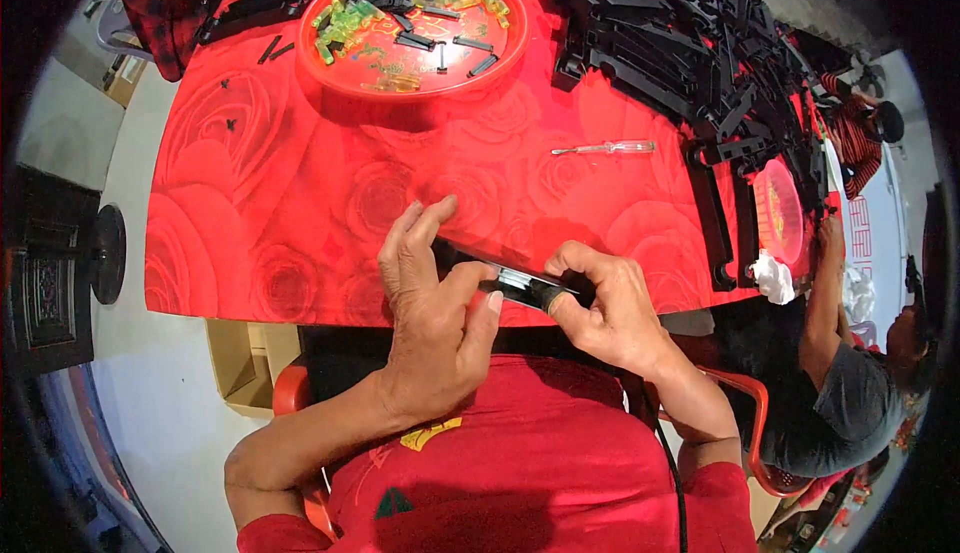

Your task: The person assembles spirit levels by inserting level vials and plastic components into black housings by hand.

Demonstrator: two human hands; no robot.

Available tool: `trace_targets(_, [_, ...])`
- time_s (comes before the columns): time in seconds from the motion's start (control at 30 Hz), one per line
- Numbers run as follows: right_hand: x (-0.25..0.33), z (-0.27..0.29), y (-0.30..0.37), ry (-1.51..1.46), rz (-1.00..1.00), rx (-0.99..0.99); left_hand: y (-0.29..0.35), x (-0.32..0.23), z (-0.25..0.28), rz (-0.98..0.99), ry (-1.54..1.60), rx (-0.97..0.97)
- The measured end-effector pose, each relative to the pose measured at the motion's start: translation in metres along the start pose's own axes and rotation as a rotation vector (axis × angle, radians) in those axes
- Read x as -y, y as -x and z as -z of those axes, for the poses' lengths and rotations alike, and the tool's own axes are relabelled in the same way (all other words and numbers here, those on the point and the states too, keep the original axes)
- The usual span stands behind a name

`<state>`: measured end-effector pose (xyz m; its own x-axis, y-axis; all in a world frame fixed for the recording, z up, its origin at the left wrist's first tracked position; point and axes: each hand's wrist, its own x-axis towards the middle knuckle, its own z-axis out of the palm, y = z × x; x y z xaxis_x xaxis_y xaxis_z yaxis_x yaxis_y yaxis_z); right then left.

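Observation:
A long black plastic part (518, 282) with a shiny face is held in front of me, just over the table's near edge. My right hand (612, 311) grips its right end, fingers curled and the thumb, wearing a dark band, pressed on it. Across from it, my left hand (425, 303) pinches the part between thumb and index finger, while its other fingers stretch up and away. Beyond the hands lies a screwdriver (620, 147) with a clear handle. Whatever is under my curled fingers is hidden.
A red round tray (335, 78) holds small black pieces and yellow-green clear pieces. A large heap of black plastic parts (660, 63) covers the far right. Nearby are a pink basket (779, 211) and crumpled white tissue (772, 278). Another person (850, 403) sits at the right.

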<state>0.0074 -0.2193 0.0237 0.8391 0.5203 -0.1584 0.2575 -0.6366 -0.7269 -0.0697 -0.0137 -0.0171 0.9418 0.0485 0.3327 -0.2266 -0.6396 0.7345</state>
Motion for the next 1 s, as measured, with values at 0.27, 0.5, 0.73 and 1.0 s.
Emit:
trace_targets(0.27, [-0.004,-0.005,0.000,-0.039,-0.006,-0.002,-0.001,-0.003,0.005,0.015,0.014,0.014])
trace_targets(0.5, [0.001,0.002,-0.005,-0.036,0.013,0.031,-0.005,-0.005,0.013,-0.021,-0.022,0.009])
trace_targets(0.73, [0.000,0.009,-0.026,0.132,0.168,0.219,-0.043,-0.009,0.055,-0.226,-0.139,0.170])
trace_targets(1.0, [-0.006,0.017,-0.032,-0.171,0.073,0.323,-0.056,0.017,0.029,-0.026,-0.080,0.542])
